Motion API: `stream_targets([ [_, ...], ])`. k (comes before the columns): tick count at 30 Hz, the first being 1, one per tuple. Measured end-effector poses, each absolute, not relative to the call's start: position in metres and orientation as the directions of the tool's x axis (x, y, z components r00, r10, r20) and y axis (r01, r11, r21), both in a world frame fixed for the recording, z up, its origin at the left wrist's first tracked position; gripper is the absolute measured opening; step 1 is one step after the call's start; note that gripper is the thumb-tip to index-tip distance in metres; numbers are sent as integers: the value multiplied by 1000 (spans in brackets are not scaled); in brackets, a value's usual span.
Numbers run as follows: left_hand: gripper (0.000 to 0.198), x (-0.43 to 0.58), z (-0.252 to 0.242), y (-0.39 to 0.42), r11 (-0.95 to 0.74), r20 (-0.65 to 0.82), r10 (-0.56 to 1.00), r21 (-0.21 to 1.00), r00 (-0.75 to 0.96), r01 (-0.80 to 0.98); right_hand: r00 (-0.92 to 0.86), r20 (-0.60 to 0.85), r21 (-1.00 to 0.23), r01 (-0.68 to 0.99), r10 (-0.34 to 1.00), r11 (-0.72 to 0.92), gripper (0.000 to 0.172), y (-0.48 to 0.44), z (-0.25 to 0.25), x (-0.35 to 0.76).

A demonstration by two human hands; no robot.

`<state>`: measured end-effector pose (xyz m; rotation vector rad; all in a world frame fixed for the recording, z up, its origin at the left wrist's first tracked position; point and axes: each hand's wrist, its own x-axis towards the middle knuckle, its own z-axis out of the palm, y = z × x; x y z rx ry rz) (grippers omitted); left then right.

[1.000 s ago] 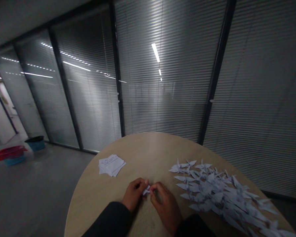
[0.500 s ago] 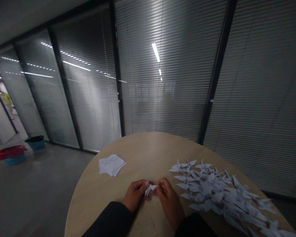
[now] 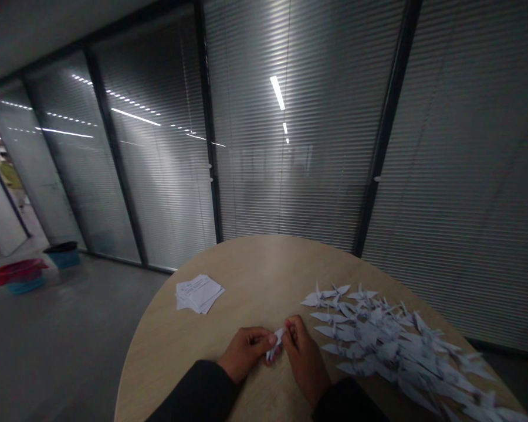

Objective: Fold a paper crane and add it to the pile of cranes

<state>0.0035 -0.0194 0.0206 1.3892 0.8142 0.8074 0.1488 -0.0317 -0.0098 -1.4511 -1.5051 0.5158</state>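
Between my two hands is a small folded white paper piece [image 3: 274, 346], low over the near middle of the table [image 3: 264, 264]. The fingers of my left hand [image 3: 245, 350] pinch its left and lower part. My right hand [image 3: 303, 357] grips its upper right end between thumb and fingers. Part of the paper is hidden by the fingertips. Right of my right hand lies a heap of folded white paper cranes [image 3: 378, 334]. To the left, beyond my left hand, is a loose stack of white paper squares [image 3: 200, 293], with printing on the top one.
A glass partition with blinds [image 3: 290, 176] stands right behind the round table. On the floor at left are a bin with a red liner [image 3: 17, 271] and a dark-lined blue bin [image 3: 64, 255]. A person [image 3: 11, 176] is beyond the far-left doorway.
The paper piece has tilted, its right end now higher, and has shifted slightly right. My left hand has moved a little right with it; my right hand still grips it.
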Motion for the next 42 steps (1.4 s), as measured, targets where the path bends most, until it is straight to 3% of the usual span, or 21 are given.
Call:
stream_targets([
  [6,61,5,24,-22,49,-27,842,998,539,-27,139,333,-823,525,933,216,20,-30,-12,150],
  [11,61,2,15,-17,94,-41,886,991,463,-91,118,292,-838,509,949,194,26,-33,-6,149],
  [29,64,2,21,-18,23,-31,937,999,349,28,82,255,-844,505,963,181,33,-37,-1,143],
  [33,73,4,22,-16,40,-18,942,998,335,-58,121,222,-853,505,968,132,35,-35,2,146],
  [37,68,4,22,-17,67,-10,943,985,332,-159,171,202,-861,500,964,92,35,-33,0,149],
  [42,66,3,21,-17,139,-71,948,969,310,-203,193,278,-903,387,941,187,32,-31,-12,146],
])
